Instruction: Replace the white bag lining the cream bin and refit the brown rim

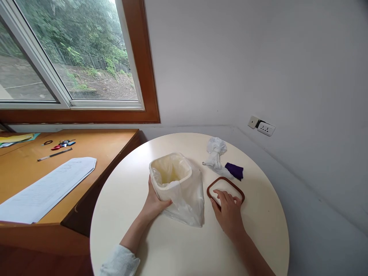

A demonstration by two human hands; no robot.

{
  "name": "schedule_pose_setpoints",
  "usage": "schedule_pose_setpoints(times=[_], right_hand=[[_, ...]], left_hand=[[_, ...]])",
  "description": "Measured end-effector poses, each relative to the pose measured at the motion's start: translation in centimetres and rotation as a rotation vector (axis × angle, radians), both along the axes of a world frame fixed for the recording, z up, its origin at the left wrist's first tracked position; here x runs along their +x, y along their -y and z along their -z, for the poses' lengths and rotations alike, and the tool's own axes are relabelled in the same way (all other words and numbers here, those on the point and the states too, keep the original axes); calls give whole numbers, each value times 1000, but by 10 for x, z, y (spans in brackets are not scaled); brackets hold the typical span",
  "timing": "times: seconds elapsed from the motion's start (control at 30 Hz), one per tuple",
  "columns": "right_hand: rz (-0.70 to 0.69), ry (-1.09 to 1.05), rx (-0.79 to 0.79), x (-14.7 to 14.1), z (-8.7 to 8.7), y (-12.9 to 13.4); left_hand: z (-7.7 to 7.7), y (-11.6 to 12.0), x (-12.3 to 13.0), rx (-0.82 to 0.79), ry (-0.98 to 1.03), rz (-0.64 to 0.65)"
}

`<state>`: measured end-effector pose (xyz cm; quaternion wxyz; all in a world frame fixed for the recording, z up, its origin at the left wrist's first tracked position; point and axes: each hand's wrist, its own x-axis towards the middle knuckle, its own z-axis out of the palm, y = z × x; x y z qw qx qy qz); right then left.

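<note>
A small cream-coloured trash bin (169, 186) stands on the table, lined with a white translucent plastic bag (193, 207). The bag folds over the rim and hangs loose down the right side. My left hand (155, 203) wraps round the bin's near left side, its thumb over the bag. To the right lies a brown rounded-square ring (222, 178), with a pale surface showing inside it. My right hand (230, 211) is at the ring's near edge, fingers curled over the inside and thumb on the left part of the rim. The palm hides part of that edge.
Behind the ring are a knotted white plastic bag (216, 153) and a dark purple piece (235, 170). A wooden desk (115, 143) at left holds papers (54, 188), a pen (54, 154) and scissors (63, 144). A wall socket (266, 128) is at right.
</note>
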<state>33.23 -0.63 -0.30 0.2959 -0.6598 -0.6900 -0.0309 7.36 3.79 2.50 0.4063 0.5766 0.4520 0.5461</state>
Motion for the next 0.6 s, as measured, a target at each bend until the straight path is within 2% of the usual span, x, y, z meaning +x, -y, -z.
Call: schedule_pose_setpoints(times=[0.2, 0.4, 0.53, 0.6], right_hand=[[-157, -296, -37, -14, -3, -7], [-174, -484, -43, -25, -3, -23], [-168, -533, -54, -27, -3, -30], [-170, -543, -59, -27, -4, -32]], left_hand=[[2, 2, 3, -14, 37, 100], [-5, 1, -3, -78, 148, 224], [-7, -2, -14, -109, 245, 226], [-3, -7, -19, -120, 286, 151]])
